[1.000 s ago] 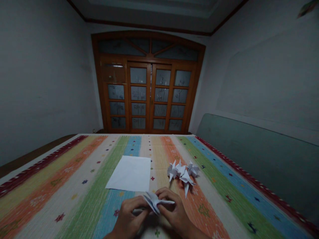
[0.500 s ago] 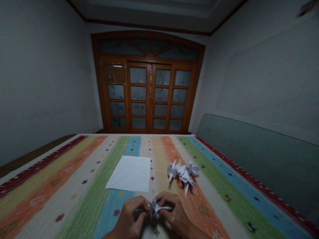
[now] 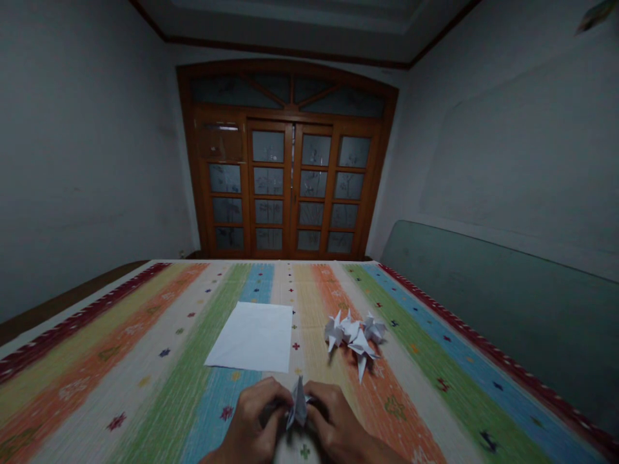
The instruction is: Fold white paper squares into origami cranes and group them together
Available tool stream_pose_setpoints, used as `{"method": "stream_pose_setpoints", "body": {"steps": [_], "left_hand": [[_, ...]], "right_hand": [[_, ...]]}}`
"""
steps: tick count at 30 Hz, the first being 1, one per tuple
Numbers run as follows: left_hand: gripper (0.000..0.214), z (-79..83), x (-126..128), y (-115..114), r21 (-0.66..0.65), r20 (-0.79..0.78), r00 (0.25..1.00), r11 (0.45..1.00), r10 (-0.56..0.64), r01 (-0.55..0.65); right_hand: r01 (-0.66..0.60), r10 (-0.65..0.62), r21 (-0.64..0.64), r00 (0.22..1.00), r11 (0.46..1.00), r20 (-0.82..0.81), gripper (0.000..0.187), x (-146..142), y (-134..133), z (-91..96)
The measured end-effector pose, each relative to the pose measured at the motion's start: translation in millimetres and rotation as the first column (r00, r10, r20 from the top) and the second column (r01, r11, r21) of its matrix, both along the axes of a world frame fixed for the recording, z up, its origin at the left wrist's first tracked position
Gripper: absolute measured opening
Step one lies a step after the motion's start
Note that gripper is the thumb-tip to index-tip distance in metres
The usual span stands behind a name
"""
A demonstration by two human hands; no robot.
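A folded white origami crane point(image 3: 298, 405) is pinched between my two hands, low at the near middle of the table. My left hand point(image 3: 258, 412) is closed on its left side, fingers curled and thumb pressed in. On the other side my right hand point(image 3: 333, 415) grips it with bent fingers, which partly hide the folds. Beyond my left hand a stack or sheet of white square paper point(image 3: 254, 338) lies flat. Several finished paper cranes point(image 3: 355, 335) sit bunched together past my right hand.
A striped, patterned tablecloth point(image 3: 169, 380) covers the table. Along the right side runs a grey-green panel point(image 3: 483, 290). At the far end are wooden doors with glass panes point(image 3: 293, 187), between pale walls.
The crane has turned in my fingers, so a pointed part now stands upward rather than reaching right. My right hand has shifted slightly. The paper and the bunched cranes stay put.
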State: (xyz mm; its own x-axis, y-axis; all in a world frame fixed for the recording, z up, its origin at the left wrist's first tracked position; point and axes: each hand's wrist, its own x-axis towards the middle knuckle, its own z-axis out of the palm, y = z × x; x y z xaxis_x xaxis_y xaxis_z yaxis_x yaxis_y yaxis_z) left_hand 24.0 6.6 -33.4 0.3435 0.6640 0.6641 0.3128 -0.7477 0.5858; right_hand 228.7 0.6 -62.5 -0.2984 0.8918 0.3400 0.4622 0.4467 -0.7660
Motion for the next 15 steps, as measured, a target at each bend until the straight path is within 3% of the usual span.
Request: {"method": "stream_pose_setpoints", "body": {"steps": [6,15], "left_hand": [[0.019,2.5,1.0,0.7,-0.110,0.037,0.997,0.992,0.065,-0.060],[0.016,-0.8,0.1,3.3,-0.144,0.038,0.996,0.986,-0.075,0.079]], "right_hand": [[-0.068,0.069,0.024,0.997,0.997,-0.035,0.034,-3.2,0.9,8.3],[-0.024,0.029,0.068,0.997,0.997,-0.066,0.041,-6.1,2.2,13.4]]}}
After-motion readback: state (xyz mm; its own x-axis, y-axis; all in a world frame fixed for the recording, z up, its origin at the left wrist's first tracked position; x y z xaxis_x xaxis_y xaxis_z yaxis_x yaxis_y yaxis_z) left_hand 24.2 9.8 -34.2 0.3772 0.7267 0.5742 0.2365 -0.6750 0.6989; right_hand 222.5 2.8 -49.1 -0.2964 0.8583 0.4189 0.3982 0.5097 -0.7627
